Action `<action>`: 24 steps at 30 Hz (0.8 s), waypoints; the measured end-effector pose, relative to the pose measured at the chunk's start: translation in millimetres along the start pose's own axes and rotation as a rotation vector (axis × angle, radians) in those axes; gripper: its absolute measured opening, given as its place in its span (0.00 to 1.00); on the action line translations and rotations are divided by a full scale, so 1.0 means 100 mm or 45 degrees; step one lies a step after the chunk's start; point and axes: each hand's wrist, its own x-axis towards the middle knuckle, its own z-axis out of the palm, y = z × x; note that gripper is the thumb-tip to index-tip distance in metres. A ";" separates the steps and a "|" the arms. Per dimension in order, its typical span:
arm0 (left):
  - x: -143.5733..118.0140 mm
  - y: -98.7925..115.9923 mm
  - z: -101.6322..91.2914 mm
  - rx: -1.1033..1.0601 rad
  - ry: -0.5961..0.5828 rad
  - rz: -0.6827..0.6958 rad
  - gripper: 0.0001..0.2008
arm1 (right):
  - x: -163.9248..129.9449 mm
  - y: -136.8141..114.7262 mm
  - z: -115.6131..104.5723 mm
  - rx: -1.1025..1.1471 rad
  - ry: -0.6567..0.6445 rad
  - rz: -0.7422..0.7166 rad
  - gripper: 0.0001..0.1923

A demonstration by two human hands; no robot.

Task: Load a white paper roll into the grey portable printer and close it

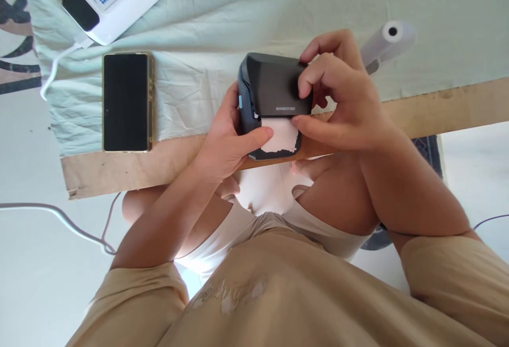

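A dark label printer [278, 82] with "NIIMBOT" on its lid is held over the table's near edge. White paper [279, 136] with a torn lower edge comes out from under the lid's near side. My left hand [234, 135] is closed round the printer's left end, its thumb pressing on the paper. My right hand [342, 92] grips the right end of the lid, with curled fingers on top and the thumb at the lid's near edge beside the paper. Some right fingertips are hidden behind the printer.
Left of the printer lies a phone or small tablet [125, 102] with a black screen. A white power bank [115, 2] with a plugged-in cable [53, 71] sits behind it. A white roll [389, 39] lies beyond my right hand. Pale cloth covers the table [445, 98], leaving its wooden edge bare.
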 end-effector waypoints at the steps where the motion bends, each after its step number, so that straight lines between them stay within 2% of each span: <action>1: 0.00 0.00 0.00 0.011 -0.005 -0.001 0.33 | 0.00 -0.01 0.00 0.018 -0.011 -0.003 0.10; 5: -0.03 0.00 -0.01 -0.036 -0.056 0.035 0.32 | 0.00 0.00 0.03 0.137 -0.001 0.090 0.16; 8: -0.06 -0.01 0.01 -0.092 -0.072 0.130 0.26 | 0.01 0.06 0.07 0.385 -0.090 0.271 0.33; 10: -0.09 -0.01 0.03 -0.056 -0.017 0.110 0.23 | 0.01 0.11 0.10 0.526 -0.194 0.328 0.41; 14: -0.12 0.02 0.06 0.019 0.065 -0.020 0.24 | 0.02 0.16 0.11 0.578 -0.268 0.349 0.41; 24: -0.13 0.08 0.10 0.007 0.069 -0.060 0.22 | 0.01 0.16 0.09 0.615 -0.285 0.383 0.42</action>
